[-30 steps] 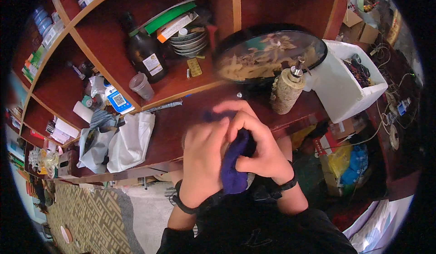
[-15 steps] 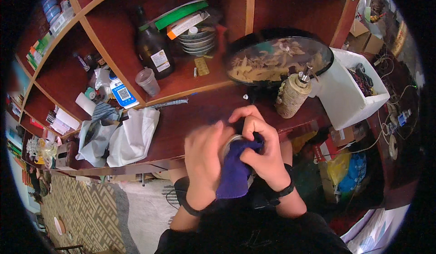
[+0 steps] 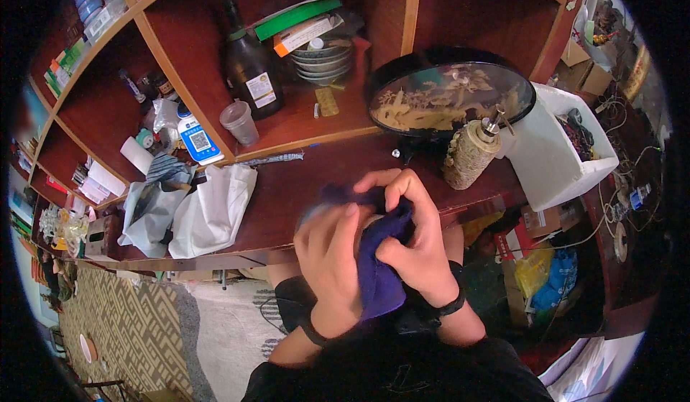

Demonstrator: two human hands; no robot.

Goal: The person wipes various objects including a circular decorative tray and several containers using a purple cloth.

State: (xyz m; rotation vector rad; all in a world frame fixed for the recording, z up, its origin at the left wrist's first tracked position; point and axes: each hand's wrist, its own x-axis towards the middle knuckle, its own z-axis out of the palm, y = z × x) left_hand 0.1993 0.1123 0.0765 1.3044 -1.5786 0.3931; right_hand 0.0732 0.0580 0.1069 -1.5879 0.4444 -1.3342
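Observation:
A dark purple cloth [image 3: 384, 290] hangs between my two hands, in front of my body and over the desk's near edge. My right hand [image 3: 420, 240] is closed on the cloth, thumb and fingers pinching its folds. My left hand [image 3: 327, 258], slightly blurred, curls round a round, pale-rimmed object [image 3: 307, 219]. Only a blurred greyish edge of that object shows past the fingers; the hand and the cloth hide the rest, so its kind is unclear. Part of the cloth also bunches above the fingers of my left hand.
Past my hands, a stone-textured pump bottle [image 3: 472, 154] stands before an oval decorative panel [image 3: 453, 96]. A white foam box [image 3: 546, 172] sits at right. White bags [image 3: 219, 211] lie left on the desk [image 3: 287, 190]. Shelves hold a dark bottle [image 3: 251, 79], plastic cup [image 3: 239, 123] and stacked bowls [image 3: 322, 64].
The cloth has shifted and now also shows above my left fingers. The round object's edge has come out on the left of my left hand. My right hand keeps its grip. The view has shifted slightly.

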